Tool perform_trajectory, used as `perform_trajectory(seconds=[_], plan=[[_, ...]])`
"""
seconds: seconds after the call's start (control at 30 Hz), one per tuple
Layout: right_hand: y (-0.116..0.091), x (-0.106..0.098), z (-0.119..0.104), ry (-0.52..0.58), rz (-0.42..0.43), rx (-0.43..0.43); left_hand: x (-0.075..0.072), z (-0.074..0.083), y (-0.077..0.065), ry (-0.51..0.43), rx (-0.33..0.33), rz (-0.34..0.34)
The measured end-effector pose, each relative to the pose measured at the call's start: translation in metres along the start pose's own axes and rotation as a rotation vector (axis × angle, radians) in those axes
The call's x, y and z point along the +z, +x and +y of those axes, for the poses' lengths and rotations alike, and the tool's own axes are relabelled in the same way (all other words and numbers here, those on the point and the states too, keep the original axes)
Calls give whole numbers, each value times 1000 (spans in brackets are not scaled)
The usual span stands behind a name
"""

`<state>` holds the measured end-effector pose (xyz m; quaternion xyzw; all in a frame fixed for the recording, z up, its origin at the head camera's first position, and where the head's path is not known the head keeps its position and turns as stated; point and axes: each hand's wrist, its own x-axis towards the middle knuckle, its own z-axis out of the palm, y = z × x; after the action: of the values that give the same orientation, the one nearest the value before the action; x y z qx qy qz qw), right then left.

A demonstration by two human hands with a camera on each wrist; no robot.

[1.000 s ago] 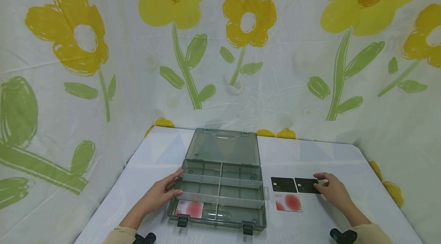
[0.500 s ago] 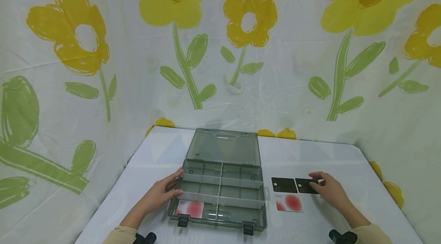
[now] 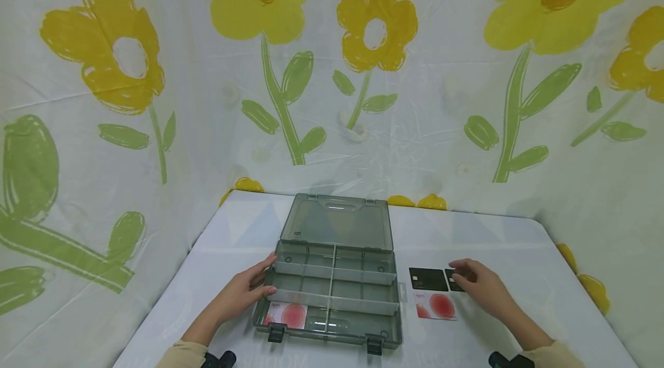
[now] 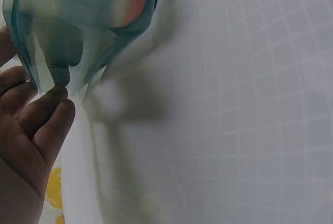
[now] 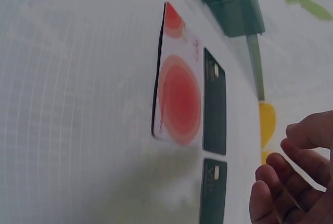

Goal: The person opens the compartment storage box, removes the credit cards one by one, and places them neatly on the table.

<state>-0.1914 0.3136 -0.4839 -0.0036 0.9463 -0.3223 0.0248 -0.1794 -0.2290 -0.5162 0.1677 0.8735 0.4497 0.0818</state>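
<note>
A grey see-through divider box (image 3: 358,284) lies with its lid (image 3: 336,221) folded back. My left hand (image 3: 241,296) rests on the box's left side, thumb over the rim; the left wrist view shows its fingertips (image 4: 63,112) against the outer wall. One pink-and-white card (image 3: 286,315) lies in the front left compartment. To the right of the box are two black cards, the left one (image 3: 427,279) and the right one (image 3: 456,287), above another pink-and-white card (image 3: 436,305). My right hand (image 3: 482,287) hovers over the right black card, fingers loosely bent, partly hiding it.
Two dark latches, left (image 3: 276,331) and right (image 3: 374,344), stick out from the box front. A white table (image 3: 446,247) spreads around it. A white curtain (image 3: 430,108) with yellow flowers stands behind. Dark wrist devices show at the lower edge.
My right hand has moved left from the outer edge of the right black card, covering more of it. The cards, the box and my left hand stay in place.
</note>
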Motion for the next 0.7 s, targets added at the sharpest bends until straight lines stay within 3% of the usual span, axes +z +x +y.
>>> perform_trajectory(seconds=[0.27, 0.7], plan=[[-5, 5, -18, 24, -29, 3, -2, 0, -1, -17, -5, -8], [-18, 16, -49, 77, -88, -84, -2, 0, 0, -23, -1, -12]])
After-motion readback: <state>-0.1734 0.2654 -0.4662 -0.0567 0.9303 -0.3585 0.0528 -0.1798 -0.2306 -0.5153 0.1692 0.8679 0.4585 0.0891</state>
